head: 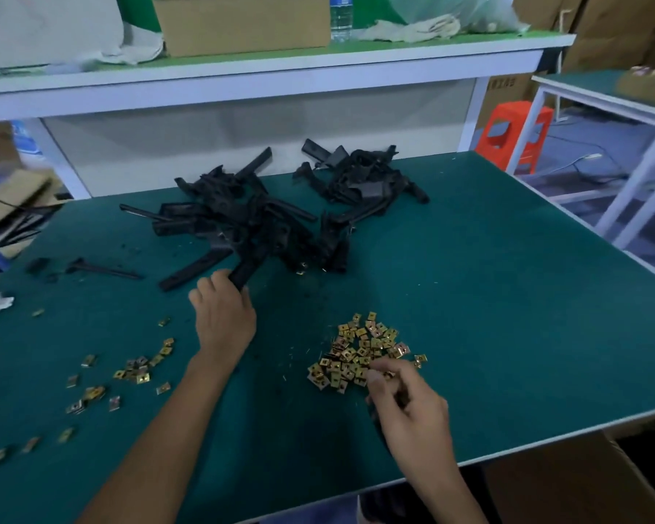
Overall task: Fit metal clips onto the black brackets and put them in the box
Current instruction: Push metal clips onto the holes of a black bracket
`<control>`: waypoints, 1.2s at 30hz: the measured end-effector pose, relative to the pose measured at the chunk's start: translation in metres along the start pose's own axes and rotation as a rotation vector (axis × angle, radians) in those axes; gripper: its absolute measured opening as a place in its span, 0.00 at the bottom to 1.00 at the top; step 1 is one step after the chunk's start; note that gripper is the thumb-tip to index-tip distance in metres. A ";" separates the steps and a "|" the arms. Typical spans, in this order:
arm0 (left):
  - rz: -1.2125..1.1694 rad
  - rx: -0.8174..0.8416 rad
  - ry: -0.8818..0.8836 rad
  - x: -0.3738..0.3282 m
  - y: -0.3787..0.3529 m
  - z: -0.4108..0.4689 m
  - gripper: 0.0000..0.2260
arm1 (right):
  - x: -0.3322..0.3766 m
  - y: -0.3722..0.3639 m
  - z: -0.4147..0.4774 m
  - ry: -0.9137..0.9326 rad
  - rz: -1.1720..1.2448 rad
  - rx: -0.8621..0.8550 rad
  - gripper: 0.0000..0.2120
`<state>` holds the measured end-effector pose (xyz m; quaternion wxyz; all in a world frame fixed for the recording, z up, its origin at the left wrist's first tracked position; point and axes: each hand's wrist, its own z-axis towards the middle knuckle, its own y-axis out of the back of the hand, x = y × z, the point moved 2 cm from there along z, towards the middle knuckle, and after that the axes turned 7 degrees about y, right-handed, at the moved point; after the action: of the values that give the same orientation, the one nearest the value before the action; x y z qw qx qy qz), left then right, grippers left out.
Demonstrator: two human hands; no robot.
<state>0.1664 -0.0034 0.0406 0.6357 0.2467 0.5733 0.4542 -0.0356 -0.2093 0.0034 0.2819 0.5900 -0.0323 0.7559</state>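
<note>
Head view gives you a green table (507, 296) running up to a white wall panel, with a white shelf (280, 70) above its far edge. On that shelf stand a carton (243, 24) and a water bottle (341, 17), with pale rags beside them. An orange stool (515, 134) sits on the floor past the table's right far corner, and an open cardboard box (583, 485) stands below the near right edge. Black brackets (235, 217) lie tangled in a big pile at the middle of the table, with a smaller pile (363, 175) behind it to the right. A heap of clips (360, 353) lies near you, right of centre, and loose clips (137, 372) are strewn over the near left. Your left hand (224, 315) reaches forward, palm down, fingers curled round the near end of one bracket (246, 270) at the big pile's front edge. Your right hand (409, 406) hovers low at the heap's near edge, fingers bent, thumb and fingertips pinching what looks like a single clip (387, 374).
</note>
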 end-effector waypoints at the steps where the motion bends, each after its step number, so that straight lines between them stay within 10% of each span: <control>1: 0.026 -0.055 -0.020 0.003 0.005 -0.001 0.16 | 0.000 0.000 0.000 0.001 -0.002 0.007 0.12; 7: -0.007 -0.167 -0.051 0.012 0.041 -0.006 0.16 | 0.006 0.002 -0.001 -0.004 -0.024 0.020 0.03; 12: -0.401 0.085 -0.128 -0.030 0.054 -0.084 0.19 | 0.009 0.001 -0.001 -0.032 0.021 0.020 0.03; 16: -0.570 0.360 -0.107 -0.068 0.027 -0.169 0.21 | 0.013 0.004 -0.002 -0.135 0.280 0.011 0.20; 21: -0.285 0.584 -0.357 -0.074 0.002 -0.205 0.17 | 0.013 0.026 0.001 -0.214 0.477 -0.053 0.15; 27: -0.937 0.669 0.020 -0.058 0.029 -0.164 0.14 | 0.029 0.057 -0.001 -0.118 0.339 0.027 0.11; 36: -1.141 0.872 0.316 -0.056 0.015 -0.154 0.09 | 0.024 0.044 0.004 -0.266 0.838 -0.117 0.19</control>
<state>0.0188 -0.0769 0.0473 0.5272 0.0722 0.8259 -0.1865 -0.0563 -0.2378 0.0390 -0.0226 0.6009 -0.3476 0.7194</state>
